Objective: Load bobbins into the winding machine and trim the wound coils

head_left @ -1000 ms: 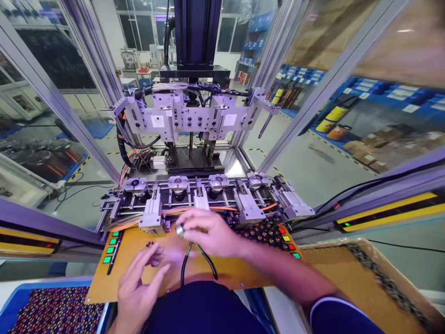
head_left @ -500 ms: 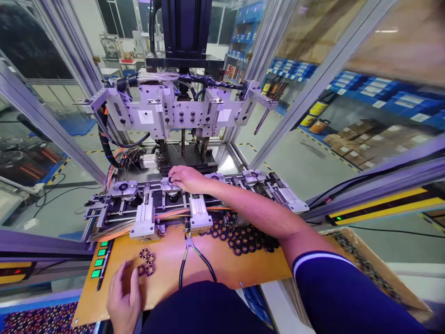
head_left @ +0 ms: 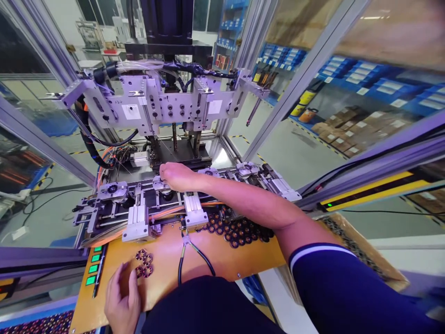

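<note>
My right hand point(head_left: 178, 176) reaches across to the second metal fixture point(head_left: 161, 184) from the left. Its fingers are bent closed over the top of that fixture, and whatever they grip is hidden beneath them. Beside several small copper-and-dark rings point(head_left: 144, 263) my left hand point(head_left: 121, 297) rests on the orange-brown board point(head_left: 163, 287), thumb and fingers apart, holding nothing. Pliers point(head_left: 187, 240) with dark handles lie between the arms, jaws pointing away from me. Many black rings with coppery centres point(head_left: 239, 231) are grouped under my right forearm.
A white machine head point(head_left: 170, 104) with rods and cables hangs above the row of fixtures. Green square labels point(head_left: 93, 268) and a black pen-like stick point(head_left: 99, 271) lie at the left. An open box point(head_left: 378, 260) of dark parts stands right. Yellow-black bars flank the bench.
The whole view has shifted and tilted slightly. My right hand stays at the same fixture, its fingers now more tucked in. My left hand remains by the rings.
</note>
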Demonstrator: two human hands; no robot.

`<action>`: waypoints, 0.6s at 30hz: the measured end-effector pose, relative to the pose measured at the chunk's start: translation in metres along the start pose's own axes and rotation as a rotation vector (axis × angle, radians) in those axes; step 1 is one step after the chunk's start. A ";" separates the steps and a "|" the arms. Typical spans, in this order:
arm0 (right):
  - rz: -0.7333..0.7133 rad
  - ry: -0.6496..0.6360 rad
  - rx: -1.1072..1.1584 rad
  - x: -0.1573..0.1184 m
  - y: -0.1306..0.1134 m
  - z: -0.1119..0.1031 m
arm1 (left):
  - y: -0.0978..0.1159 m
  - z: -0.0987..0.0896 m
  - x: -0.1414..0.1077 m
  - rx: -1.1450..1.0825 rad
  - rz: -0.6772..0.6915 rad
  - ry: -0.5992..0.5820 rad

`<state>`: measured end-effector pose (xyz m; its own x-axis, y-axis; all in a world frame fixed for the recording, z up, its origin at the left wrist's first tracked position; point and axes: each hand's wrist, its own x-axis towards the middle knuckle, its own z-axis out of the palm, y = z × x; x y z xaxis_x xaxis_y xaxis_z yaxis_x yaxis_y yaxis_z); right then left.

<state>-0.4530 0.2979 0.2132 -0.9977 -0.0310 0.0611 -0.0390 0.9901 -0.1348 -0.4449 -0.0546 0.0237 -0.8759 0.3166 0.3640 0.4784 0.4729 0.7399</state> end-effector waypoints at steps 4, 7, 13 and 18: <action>-0.019 -0.015 -0.040 -0.001 -0.001 -0.001 | 0.004 -0.001 0.003 0.040 0.022 0.026; -0.031 -0.009 -0.047 0.000 -0.001 0.000 | 0.006 -0.002 0.004 0.056 0.034 0.037; -0.030 0.039 -0.040 -0.006 -0.002 -0.002 | 0.007 -0.002 0.004 0.077 0.058 0.046; -0.078 0.106 -0.012 -0.026 -0.008 0.010 | 0.004 -0.001 0.004 0.080 0.056 0.055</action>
<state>-0.4277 0.2897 0.2023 -0.9800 -0.0945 0.1749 -0.1153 0.9868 -0.1132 -0.4467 -0.0529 0.0287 -0.8488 0.2996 0.4357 0.5281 0.5204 0.6710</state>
